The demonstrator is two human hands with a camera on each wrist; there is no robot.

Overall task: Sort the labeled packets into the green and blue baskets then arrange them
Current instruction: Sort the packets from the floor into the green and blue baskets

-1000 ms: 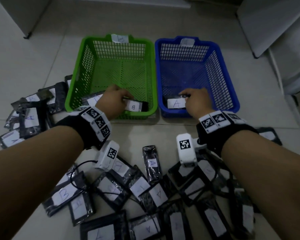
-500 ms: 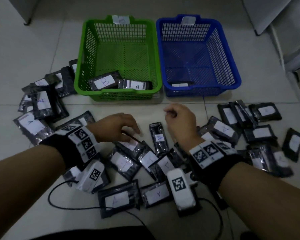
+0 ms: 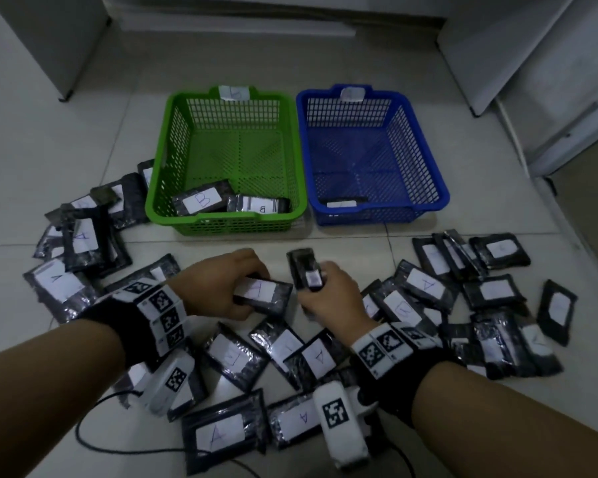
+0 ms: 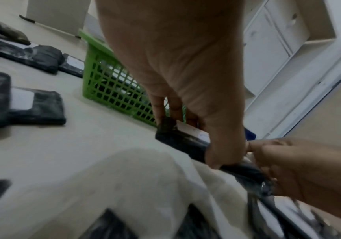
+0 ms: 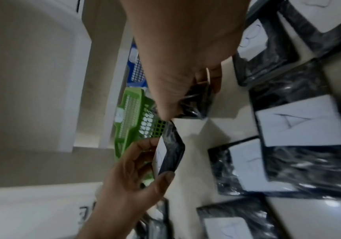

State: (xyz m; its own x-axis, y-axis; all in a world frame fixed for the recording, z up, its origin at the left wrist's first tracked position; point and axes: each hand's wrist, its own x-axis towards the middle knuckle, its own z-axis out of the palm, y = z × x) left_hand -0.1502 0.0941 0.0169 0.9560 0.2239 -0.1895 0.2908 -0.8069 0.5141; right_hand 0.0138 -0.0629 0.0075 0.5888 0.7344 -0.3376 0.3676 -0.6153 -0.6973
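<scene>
The left hand (image 3: 221, 288) pinches one black packet (image 3: 261, 294), and the right hand (image 3: 328, 298) grips another packet (image 3: 306, 270), both just above the floor pile. Read each letter first. The green basket (image 3: 221, 98) on the far left already holds B packets; the blue basket (image 3: 428, 167) sits beside it.

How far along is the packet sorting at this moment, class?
Early on. Done: two B packets lie in the green basket and one packet in the blue basket. In hand: the left hand grips a packet; the right hand grips another. Left: dozens of packets remain scattered on the floor.
</scene>
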